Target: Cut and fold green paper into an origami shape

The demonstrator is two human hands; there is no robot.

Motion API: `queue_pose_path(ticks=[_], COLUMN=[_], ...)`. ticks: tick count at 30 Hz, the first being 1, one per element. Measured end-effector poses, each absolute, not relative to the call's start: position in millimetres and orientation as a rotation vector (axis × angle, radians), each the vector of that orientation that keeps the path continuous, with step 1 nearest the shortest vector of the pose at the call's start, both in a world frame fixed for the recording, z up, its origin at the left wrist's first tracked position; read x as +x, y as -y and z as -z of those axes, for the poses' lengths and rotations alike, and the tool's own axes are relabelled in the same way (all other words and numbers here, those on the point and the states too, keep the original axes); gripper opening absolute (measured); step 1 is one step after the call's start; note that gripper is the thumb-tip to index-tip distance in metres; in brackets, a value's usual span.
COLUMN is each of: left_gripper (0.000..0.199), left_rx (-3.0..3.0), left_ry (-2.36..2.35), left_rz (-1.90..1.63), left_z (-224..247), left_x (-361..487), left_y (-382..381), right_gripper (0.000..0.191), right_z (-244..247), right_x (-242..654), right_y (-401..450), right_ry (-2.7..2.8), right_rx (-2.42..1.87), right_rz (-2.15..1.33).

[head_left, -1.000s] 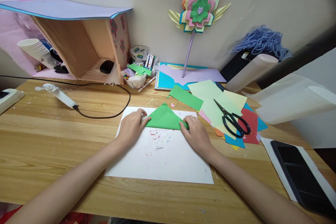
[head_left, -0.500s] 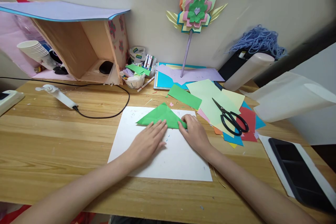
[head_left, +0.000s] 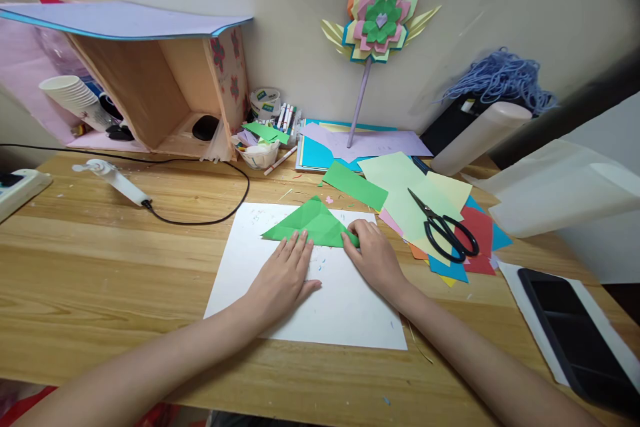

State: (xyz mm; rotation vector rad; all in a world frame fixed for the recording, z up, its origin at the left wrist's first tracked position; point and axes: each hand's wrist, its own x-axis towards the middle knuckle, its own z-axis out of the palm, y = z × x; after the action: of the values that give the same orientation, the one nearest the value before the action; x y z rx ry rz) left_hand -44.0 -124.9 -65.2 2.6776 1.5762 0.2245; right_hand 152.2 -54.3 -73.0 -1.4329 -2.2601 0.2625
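One green triangle (head_left: 314,217): left hand (head_left: 281,277) flat on edge, right hand (head_left: 374,253) pinching one corner.

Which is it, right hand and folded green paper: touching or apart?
Touching. The head view shows it: the right hand is at the right corner of the folded green paper, its thumb lying over the paper there.

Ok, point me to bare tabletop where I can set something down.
Widest: the wood between the corded white tool, the white sheet and the left arm. A smaller patch lies between the right arm and the black device. Crowded: right of the sheet's top, with scissors and coloured papers.
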Motion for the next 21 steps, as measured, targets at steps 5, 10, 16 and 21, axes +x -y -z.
queue_pose_path(ticks=[5, 10, 16, 21], left_gripper=[0.062, 0.056, 0.046, 0.024], left_rx=[2.613, 2.539, 2.406, 2.615], left_ry=[-1.925, -2.19, -2.229, -1.806], left_rz=[-0.167, -0.081, -0.067, -0.362], left_z=[72, 64, 36, 42], left_x=[-43, -44, -58, -70], left_y=[131, 134, 122, 105], right_gripper=[0.014, 0.01, 0.015, 0.022], right_z=[74, 75, 73, 66], right_x=[153, 154, 157, 158], right_y=[55, 55, 53, 55], right_ry=[2.254, 2.223, 2.23, 2.455], right_rx=[-1.421, -1.427, -1.242, -0.884], right_rz=[-0.269, -0.295, -0.251, -0.271])
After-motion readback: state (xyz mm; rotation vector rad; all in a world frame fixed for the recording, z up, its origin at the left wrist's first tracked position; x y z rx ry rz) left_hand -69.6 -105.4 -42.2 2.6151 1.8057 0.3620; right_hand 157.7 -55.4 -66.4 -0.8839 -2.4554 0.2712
